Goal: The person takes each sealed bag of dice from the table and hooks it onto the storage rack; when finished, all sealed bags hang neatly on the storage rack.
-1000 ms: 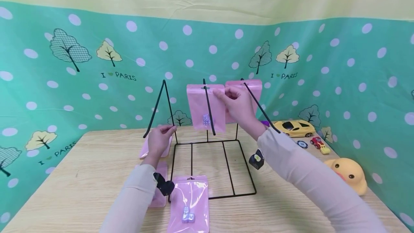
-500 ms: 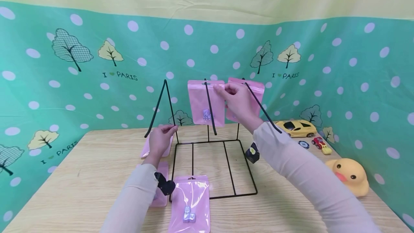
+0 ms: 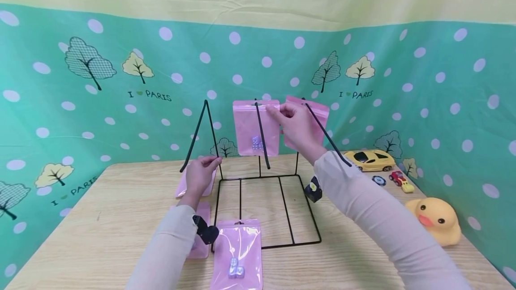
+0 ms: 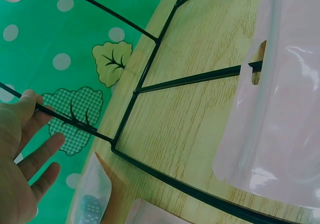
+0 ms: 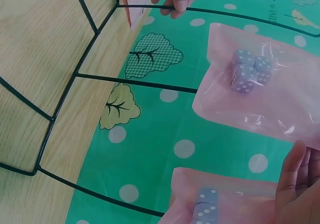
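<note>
A black wire rack point(image 3: 278, 205) stands mid-table with three sloping arms. A pink bag of dice point(image 3: 251, 124) hangs on the middle arm, and my right hand point(image 3: 277, 110) pinches its top right corner. A second pink bag point(image 3: 318, 115) hangs on the right arm, behind that hand. The right wrist view shows both dice bags point(image 5: 260, 84) point(image 5: 220, 199) with my fingertips point(image 5: 295, 174) at their edge. My left hand point(image 3: 208, 161) grips the rack's left upright; in the left wrist view the thumb and fingers point(image 4: 30, 134) lie on the rod point(image 4: 75, 121).
Three more pink bags lie on the wooden table point(image 3: 101, 236): one at the front point(image 3: 237, 254), one under my left forearm point(image 3: 200, 216), one behind my left hand point(image 3: 182, 185). A yellow toy car point(image 3: 368, 159), a small red car point(image 3: 398, 179) and a yellow duck point(image 3: 435, 218) sit at the right.
My right hand has slid the dice bag up and back along the middle arm. The left hand stays on the upright.
</note>
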Tool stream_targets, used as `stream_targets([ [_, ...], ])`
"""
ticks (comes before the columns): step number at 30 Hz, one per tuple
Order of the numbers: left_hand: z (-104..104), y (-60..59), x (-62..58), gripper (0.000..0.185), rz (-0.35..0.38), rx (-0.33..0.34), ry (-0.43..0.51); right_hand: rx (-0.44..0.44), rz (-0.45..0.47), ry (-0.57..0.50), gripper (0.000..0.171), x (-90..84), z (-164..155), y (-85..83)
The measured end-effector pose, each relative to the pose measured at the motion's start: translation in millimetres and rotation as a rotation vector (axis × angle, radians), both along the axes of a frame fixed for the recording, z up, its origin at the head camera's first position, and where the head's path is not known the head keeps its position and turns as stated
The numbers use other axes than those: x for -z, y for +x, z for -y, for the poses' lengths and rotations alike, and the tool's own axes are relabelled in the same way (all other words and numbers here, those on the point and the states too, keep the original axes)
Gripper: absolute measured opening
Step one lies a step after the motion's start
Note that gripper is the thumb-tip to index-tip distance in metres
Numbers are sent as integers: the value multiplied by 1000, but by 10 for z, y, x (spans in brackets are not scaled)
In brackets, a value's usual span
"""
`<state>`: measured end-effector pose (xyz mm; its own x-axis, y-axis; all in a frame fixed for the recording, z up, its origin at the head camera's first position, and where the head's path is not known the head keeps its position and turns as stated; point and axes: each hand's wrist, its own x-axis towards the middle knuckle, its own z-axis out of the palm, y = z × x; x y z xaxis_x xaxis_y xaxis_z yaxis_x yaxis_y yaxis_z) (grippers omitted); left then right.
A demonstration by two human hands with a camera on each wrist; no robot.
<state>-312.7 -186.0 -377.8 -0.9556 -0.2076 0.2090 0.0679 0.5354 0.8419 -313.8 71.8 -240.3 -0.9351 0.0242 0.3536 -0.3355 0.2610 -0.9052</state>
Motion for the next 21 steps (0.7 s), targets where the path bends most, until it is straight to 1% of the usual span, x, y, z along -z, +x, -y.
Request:
stream_targets([
  [3, -1, 4, 3, 32, -6, -5, -2, 6, -25, 13, 29, 11, 8, 2],
  [8, 3, 4, 12, 32, 0, -10, -3, -7, -19, 5, 33, 29, 18, 9],
  [14, -5, 5, -2, 32, 9, -8, 2, -13, -47, -25, 27, 38, 14, 11],
  [17, -6, 6, -4, 32, 13, -11, 2, -23, -52, -36, 28, 47, 0, 18],
  [21, 3, 6, -2, 33, 21, -7, 2, -28, -64, -8, 27, 58, -31, 36],
])
